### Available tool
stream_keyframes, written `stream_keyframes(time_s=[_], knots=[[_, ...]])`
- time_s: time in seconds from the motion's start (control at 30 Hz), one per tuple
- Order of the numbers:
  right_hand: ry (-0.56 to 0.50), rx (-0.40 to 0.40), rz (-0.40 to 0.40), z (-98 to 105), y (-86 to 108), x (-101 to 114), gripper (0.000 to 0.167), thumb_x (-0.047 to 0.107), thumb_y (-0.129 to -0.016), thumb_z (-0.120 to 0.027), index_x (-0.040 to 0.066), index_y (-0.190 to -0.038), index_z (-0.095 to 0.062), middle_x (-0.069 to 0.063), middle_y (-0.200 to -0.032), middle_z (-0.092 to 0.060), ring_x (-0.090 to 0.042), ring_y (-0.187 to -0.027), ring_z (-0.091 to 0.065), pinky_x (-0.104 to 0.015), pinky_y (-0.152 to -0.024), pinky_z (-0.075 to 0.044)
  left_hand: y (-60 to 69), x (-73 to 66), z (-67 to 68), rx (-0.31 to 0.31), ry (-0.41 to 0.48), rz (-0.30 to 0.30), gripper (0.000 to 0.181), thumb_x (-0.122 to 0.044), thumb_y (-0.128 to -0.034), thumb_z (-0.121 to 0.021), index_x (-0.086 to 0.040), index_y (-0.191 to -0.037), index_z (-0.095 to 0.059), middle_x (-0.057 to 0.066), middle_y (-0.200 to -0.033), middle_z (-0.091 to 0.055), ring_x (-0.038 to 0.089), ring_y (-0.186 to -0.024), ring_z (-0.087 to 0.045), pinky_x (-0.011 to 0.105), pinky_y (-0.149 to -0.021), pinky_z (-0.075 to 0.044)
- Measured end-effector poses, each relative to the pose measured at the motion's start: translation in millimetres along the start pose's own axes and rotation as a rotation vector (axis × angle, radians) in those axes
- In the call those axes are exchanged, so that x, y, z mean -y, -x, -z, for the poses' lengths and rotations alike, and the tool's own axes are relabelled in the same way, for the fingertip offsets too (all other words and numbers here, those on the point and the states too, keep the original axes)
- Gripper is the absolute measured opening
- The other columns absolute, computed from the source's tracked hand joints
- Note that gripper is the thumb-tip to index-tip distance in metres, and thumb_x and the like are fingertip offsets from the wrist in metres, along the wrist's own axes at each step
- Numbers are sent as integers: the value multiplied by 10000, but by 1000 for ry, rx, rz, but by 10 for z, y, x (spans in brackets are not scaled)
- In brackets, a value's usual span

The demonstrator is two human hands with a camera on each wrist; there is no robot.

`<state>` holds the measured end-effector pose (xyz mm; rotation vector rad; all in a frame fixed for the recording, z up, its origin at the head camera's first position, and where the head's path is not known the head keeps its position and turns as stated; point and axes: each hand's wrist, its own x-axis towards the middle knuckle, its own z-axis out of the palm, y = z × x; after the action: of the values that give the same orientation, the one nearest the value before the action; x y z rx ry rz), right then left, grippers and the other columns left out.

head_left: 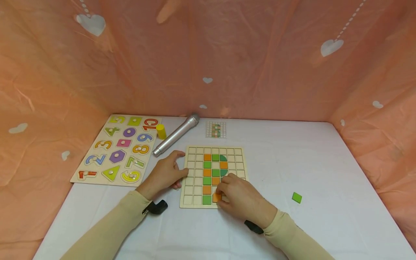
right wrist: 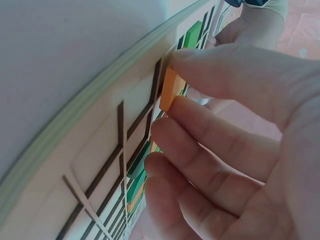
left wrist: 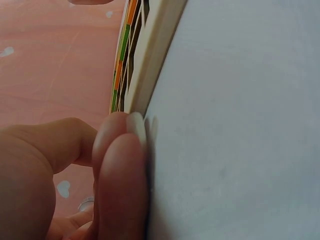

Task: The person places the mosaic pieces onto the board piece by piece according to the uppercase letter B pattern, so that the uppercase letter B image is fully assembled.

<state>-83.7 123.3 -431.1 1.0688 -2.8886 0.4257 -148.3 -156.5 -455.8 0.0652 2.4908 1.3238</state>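
A wooden grid board [head_left: 194, 181] lies on the table, with orange, green and teal tiles seated in its middle columns. My right hand [head_left: 242, 198] pinches a square orange tile [right wrist: 171, 90] between thumb and index finger at the board's near edge, beside a green tile [head_left: 207, 199]. In the right wrist view the tile is tilted against the grid, and the other fingers [right wrist: 185, 140] are bent over the board. My left hand [head_left: 165, 171] is at the board's left edge, thumb and index finger spread along it. Its lower fingers [left wrist: 122, 170] rest near the table by that edge.
A loose green tile [head_left: 297, 197] lies to the right. Behind the board is a small pattern card [head_left: 216, 130]. At the left are a silver microphone [head_left: 177, 135], a yellow cylinder [head_left: 161, 131] and a number puzzle board [head_left: 104, 164]. Pink curtains [head_left: 240, 79] surround the table.
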Motion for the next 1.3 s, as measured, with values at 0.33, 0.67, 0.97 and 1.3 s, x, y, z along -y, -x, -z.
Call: stream_keyframes(time_s=[0.33, 0.67, 0.97, 1.3], knots=[[-12, -6, 11, -7, 1, 5, 91, 150, -861, -858, 158, -924, -793, 65, -904, -682, -107, -861, -560, -234, -709, -524, 3, -1, 3, 5, 11, 7, 681, -215, -977, -777, -165, -1574, -453, 90, -719, -656, 187, -535, -689, 329, -548, -619], [-9, 5, 1, -15, 5, 12, 79, 167, -878, -846, 170, -944, -802, 70, -923, -693, -108, -882, -571, -241, -725, -542, 9, -4, 9, 8, 7, 6, 684, -223, -972, -779, -160, -1571, -454, 89, -713, -659, 188, -532, -688, 327, -541, -614], [10, 13, 26, -12, 15, 18, 94, 206, -872, -867, 196, -935, -797, 86, -925, -683, -109, -896, -574, -261, -767, -559, 5, 0, 4, 7, 7, 0, 685, -215, -973, -775, -160, -1575, -453, 86, -713, -657, 183, -531, -686, 328, -545, -617], [12, 12, 35, -8, 18, 20, 86, 202, -878, -856, 197, -944, -801, 87, -938, -696, -115, -914, -586, -261, -789, -566, -6, 8, 1, 6, 6, -3, 683, -214, -973, -776, -161, -1573, -455, 88, -716, -656, 183, -529, -688, 333, -544, -618]])
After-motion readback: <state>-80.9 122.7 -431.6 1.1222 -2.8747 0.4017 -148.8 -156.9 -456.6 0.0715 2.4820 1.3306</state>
